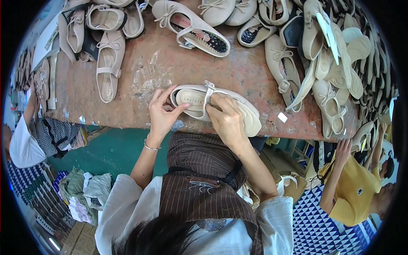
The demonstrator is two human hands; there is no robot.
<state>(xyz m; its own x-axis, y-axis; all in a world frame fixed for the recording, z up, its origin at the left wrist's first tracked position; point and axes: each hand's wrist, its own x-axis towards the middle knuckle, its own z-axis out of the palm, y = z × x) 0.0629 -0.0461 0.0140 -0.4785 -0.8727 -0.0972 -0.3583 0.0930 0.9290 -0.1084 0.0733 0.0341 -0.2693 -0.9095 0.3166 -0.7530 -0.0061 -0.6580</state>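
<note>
A beige strapped flat shoe [239,97] lies at the table's near edge, heel toward the left and toe toward the right. My left hand [162,111] closes round its heel, with the thumb on the pale insole [192,102] inside. My right hand [227,118] reaches over the middle of the shoe by the strap, its fingers bent together into the opening; their tips are partly hidden. Beside that hand, a loose pale insole-shaped piece [251,123] sticks out along the near side of the toe. Whether the right fingers pinch it, I cannot see.
The worn brown table [140,80] carries several beige shoes [111,63] along its far side. A pile of pale insoles [350,63] and shoes stands at the right. A white scrap [282,117] lies near the edge. Co-workers [355,191] are at both sides.
</note>
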